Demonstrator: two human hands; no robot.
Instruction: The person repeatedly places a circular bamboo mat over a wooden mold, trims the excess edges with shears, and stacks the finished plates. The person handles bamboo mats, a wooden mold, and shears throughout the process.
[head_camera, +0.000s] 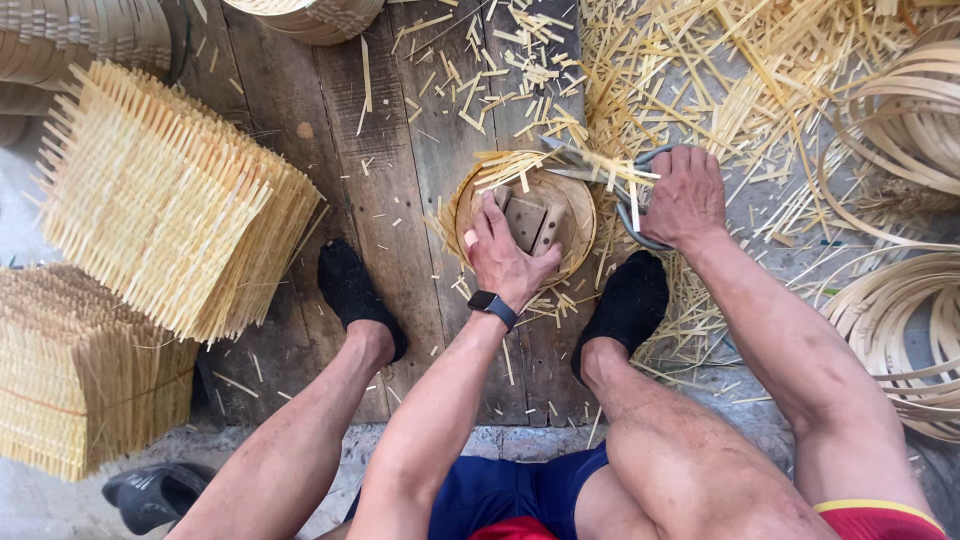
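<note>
Left hand: the left hand (503, 255) sits at dead centre, palm down, fingers spread and pressing on a wooden block (530, 222) inside the small round basket (525, 205); a dark wristwatch (493, 307) rides the wrist at 6 o'clock of the hand.
Right hand: the right hand (686, 195) is at 3 o'clock of the basket, fingers curled tight around the handles of big metal shears (610, 185).
Shears: the blades point toward 9 o'clock and meet the basket's rim at its 2 o'clock edge, among loose strip ends; I cannot tell whether the blades are parted or closed.
Basket: it rests on the plank floor (380, 200), between the two feet in black socks (352, 290), just above them at 12 o'clock.
Trimmings: cut bamboo strips (720, 90) lie thick from 12 to 3 o'clock of the basket, some touching its rim.
Stacks: woven square mats (170, 195) are piled at 9 o'clock, well apart from the hands, with a second pile (80, 370) at 8 o'clock.
Hoops: coils of bent bamboo rings (905, 330) lie at 4 o'clock, more at 2 o'clock (915, 120).
Shoe: a dark sandal (155, 492) lies at 7 o'clock, beside the left knee.
</note>
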